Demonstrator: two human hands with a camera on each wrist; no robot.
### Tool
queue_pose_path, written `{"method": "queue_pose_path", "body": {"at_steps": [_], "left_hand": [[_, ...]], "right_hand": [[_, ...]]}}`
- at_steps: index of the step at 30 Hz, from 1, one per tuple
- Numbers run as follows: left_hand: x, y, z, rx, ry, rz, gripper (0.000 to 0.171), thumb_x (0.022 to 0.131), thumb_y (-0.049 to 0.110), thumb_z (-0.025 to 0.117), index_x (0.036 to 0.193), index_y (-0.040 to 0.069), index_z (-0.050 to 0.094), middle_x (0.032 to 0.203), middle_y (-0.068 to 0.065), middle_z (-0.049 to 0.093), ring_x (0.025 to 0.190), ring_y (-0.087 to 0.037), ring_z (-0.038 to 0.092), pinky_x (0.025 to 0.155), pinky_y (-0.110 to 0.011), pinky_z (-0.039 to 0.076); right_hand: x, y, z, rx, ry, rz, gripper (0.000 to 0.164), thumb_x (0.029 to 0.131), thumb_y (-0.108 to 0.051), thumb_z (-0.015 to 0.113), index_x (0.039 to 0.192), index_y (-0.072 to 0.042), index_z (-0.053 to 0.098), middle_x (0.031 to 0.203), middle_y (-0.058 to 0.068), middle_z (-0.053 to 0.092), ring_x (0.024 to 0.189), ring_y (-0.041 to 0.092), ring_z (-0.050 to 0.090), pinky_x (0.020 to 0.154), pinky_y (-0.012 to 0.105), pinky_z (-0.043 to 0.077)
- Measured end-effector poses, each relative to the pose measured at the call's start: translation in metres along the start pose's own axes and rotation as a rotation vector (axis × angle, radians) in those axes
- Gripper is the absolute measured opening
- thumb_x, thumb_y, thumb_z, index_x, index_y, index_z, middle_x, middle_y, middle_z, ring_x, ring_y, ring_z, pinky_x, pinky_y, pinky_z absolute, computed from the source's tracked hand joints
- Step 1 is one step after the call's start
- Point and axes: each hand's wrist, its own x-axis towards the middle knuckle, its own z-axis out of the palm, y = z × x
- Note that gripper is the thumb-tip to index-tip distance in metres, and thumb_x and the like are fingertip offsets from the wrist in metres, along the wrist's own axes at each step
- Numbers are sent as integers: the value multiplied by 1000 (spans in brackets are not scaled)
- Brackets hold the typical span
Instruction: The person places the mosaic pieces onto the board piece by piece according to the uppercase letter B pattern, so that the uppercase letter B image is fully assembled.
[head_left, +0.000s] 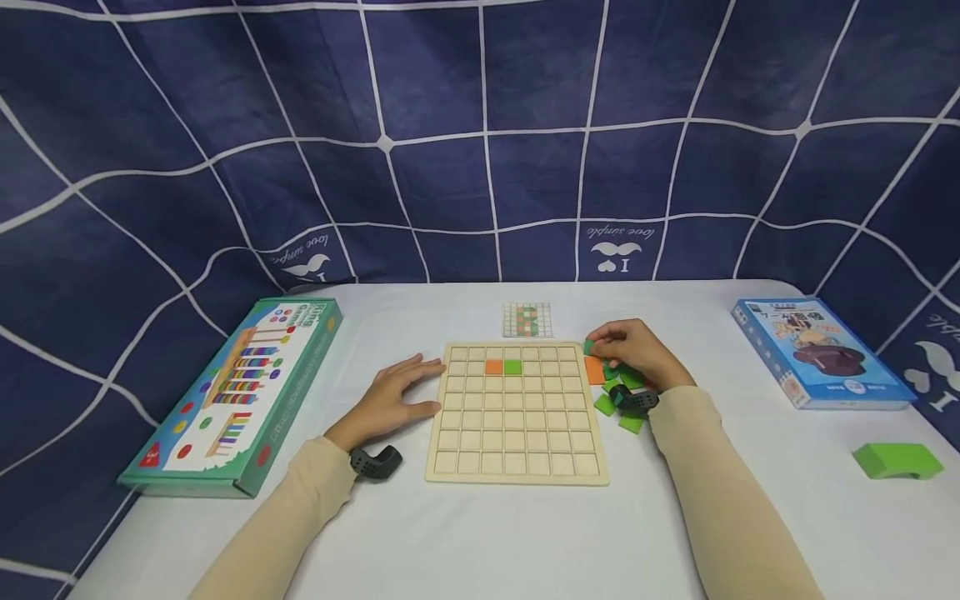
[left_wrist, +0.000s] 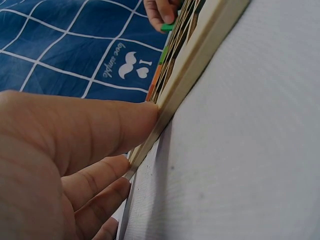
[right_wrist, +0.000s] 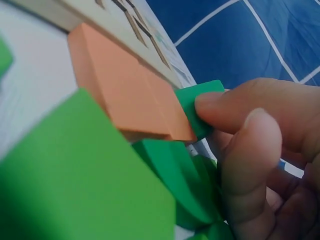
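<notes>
A square wooden grid board (head_left: 516, 417) lies in the middle of the white table. In its upper rows sit an orange tile (head_left: 493, 367) and, right beside it, a light green tile (head_left: 512, 367). My left hand (head_left: 393, 398) has its fingers spread, fingertips at the board's left edge; the thumb (left_wrist: 125, 122) touches the wooden rim. At the board's upper right corner my right hand (head_left: 636, 350) pinches a dark green tile (right_wrist: 202, 102) between thumb and finger. Under and beside that hand lie orange tiles (right_wrist: 135, 90) and several green tiles (right_wrist: 90, 170), partly hidden by it.
A small printed pattern card (head_left: 527, 320) lies behind the board. A green toy box (head_left: 232, 392) stands at the left, a blue box (head_left: 821, 354) at the right. Nearer on the right is a green arched block (head_left: 897, 461). A dark blue checked cloth (head_left: 525, 175) hangs behind.
</notes>
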Motion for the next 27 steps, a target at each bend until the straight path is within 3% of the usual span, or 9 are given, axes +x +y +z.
{"method": "queue_pose_path", "body": {"at_steps": [9, 19, 27], "left_hand": [[0, -1, -3, 9, 2, 6, 64, 94, 24, 81, 153, 9, 61, 165, -12, 51, 161, -42, 29, 130, -65, 14], [4, 2, -3, 8, -19, 5, 64, 95, 23, 80, 155, 9, 60, 166, -12, 50, 162, -40, 27, 131, -63, 14], [4, 4, -5, 12, -23, 2, 64, 96, 23, 79, 155, 8, 59, 166, -13, 49, 162, -40, 27, 131, -62, 13]], "right_hand": [[3, -2, 0, 104, -22, -36, 33, 107, -3, 62, 135, 12, 58, 81, 5, 59, 62, 9, 56, 60, 18, 55], [0, -28, 5, 229, -14, 20, 36, 108, -5, 65, 136, 15, 57, 87, 6, 76, 74, 8, 73, 76, 25, 65], [4, -41, 15, 279, -76, 54, 39, 108, -3, 63, 139, 19, 55, 95, 4, 77, 83, 7, 76, 84, 23, 64]]}}
